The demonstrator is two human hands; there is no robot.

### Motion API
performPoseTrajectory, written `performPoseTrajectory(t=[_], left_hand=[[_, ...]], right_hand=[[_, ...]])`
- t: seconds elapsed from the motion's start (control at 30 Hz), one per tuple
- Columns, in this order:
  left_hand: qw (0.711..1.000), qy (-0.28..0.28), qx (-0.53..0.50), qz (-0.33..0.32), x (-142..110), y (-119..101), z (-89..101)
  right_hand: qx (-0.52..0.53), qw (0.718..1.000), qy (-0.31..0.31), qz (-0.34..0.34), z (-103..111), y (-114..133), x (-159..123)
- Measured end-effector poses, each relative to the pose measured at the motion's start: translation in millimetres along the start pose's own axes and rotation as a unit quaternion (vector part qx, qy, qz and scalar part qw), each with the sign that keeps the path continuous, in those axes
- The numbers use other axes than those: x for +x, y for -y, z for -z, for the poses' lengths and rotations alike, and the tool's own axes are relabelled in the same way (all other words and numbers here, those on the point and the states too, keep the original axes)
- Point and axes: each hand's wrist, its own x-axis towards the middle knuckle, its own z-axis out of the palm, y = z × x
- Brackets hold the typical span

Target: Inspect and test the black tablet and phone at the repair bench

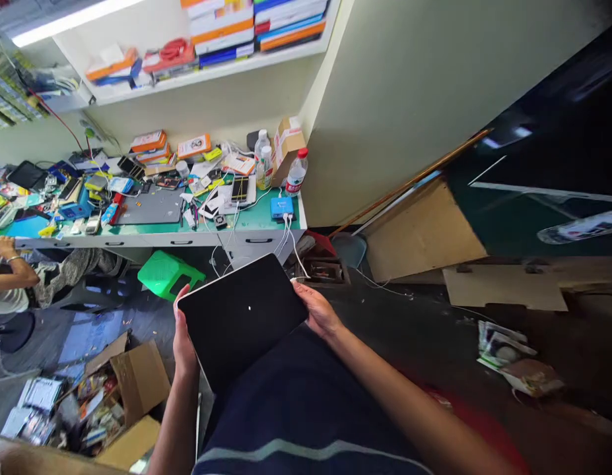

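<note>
A tablet point(243, 320) with a dark screen and a small white mark near its middle is held in front of my body, tilted. My left hand point(184, 340) grips its left edge, thumb along the side. On the right edge, my right hand point(316, 307) is closed around the upper corner, where a white cable comes close; whether it is plugged in I cannot tell. That cable appears to run up to a blue charger box point(281, 208) at the workbench's right end. The tablet's back and most fingers are hidden.
Ahead stands a cluttered workbench point(197, 231) with bottles, phones and a grey laptop point(150, 207). Below it is a green stool point(167, 274). An open cardboard box point(140, 382) full of scraps sits at lower left. Another person's hand point(6, 249) shows at far left.
</note>
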Motion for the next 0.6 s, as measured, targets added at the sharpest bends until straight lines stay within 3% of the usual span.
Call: performPoseTrajectory(t=[0.3, 0.43, 0.6], left_hand=[[0.983, -0.009, -0.133, 0.129, -2.3, 7.2, -1.1], [0.967, -0.06, -0.16, 0.186, -5.5, 7.7, 2.9], [0.958, -0.131, -0.158, 0.203, -7.6, 5.9, 6.3]], right_hand=[[0.014, 0.997, -0.055, -0.059, 19.5, -6.6, -8.6], [0.026, 0.995, -0.062, -0.07, 19.9, -9.2, -7.4], [0.02, 0.998, -0.031, -0.059, 17.7, -13.1, -7.8]])
